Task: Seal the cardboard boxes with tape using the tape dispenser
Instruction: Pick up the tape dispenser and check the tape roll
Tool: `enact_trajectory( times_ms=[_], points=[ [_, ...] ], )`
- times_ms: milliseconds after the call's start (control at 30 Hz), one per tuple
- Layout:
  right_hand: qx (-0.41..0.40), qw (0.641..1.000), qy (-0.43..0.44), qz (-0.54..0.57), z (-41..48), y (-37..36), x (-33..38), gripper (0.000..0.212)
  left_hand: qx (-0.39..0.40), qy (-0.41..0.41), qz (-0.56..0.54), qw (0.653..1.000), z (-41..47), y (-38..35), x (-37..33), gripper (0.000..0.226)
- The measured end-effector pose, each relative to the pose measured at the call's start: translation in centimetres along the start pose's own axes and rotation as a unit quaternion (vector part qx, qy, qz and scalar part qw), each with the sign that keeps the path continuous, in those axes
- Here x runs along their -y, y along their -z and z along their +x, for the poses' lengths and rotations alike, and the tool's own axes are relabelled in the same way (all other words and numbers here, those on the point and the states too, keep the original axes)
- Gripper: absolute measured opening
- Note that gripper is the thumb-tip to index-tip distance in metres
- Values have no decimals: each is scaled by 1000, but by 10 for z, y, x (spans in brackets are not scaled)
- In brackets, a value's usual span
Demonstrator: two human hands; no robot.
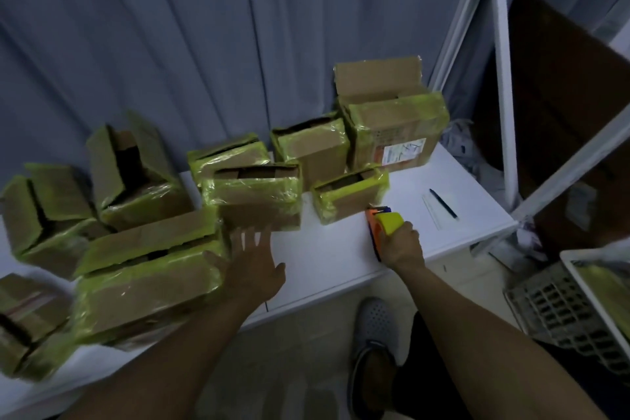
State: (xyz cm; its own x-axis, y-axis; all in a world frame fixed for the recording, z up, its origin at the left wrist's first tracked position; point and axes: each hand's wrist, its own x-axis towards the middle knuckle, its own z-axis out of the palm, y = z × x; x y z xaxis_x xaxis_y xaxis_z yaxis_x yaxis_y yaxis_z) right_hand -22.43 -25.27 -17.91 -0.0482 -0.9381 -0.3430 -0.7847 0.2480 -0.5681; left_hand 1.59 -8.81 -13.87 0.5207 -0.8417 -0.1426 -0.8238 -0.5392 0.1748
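While right hand [400, 244] grips tape dispenser [383, 222]; left hand [250, 266] spread; white table [335, 257]; grey curtain [170, 44] behind

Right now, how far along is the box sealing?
Done: yellow tape already wraps the sides of most boxes, such as the large front box. In hand: the right hand grips the tape dispenser near the small box; the left hand hovers open by the boxes. Left: tops gape, with flaps up on the tall back box.
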Motion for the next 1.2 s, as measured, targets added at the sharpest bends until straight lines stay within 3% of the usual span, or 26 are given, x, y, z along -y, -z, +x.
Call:
enact_trajectory(
  times_ms=[200,400,500,600,633,700,733,833,967,1033,1133,1200],
  points=[
    [11,1000,26,0,-47,-3,-2,49,-6,-38,-80,996,-7,6,10,73],
    [57,984,122,115,-139,-6,21,31,-65,-42,-223,972,-49,36,18,61],
    [79,966,205,139,-186,-5,50,14,-46,-10,-372,927,-70,57,22,69],
    [95,932,300,178,-221,-4,83,10,22,12,-501,865,-87,88,34,101],
    [106,917,334,190,-231,-5,96,12,39,-1,-540,841,-90,99,38,98],
    [130,889,389,203,-248,-7,121,22,48,-45,-613,788,-90,123,47,54],
    [142,876,410,211,-256,-9,132,28,44,-64,-636,768,-89,134,54,47],
    [159,843,463,222,-274,-20,166,39,2,-96,-673,733,-82,162,78,65],
    [226,793,528,205,-282,-36,207,44,-70,-103,-707,696,-74,177,113,60],
    [247,769,562,180,-280,-41,225,38,-91,-96,-733,667,-67,180,130,63],
    [235,770,570,167,-274,-44,256,13,-90,-47,-784,613,-59,182,148,59],
    [263,763,569,156,-268,-51,272,16,-112,-13,-782,613,-55,184,153,46]
  ],
)
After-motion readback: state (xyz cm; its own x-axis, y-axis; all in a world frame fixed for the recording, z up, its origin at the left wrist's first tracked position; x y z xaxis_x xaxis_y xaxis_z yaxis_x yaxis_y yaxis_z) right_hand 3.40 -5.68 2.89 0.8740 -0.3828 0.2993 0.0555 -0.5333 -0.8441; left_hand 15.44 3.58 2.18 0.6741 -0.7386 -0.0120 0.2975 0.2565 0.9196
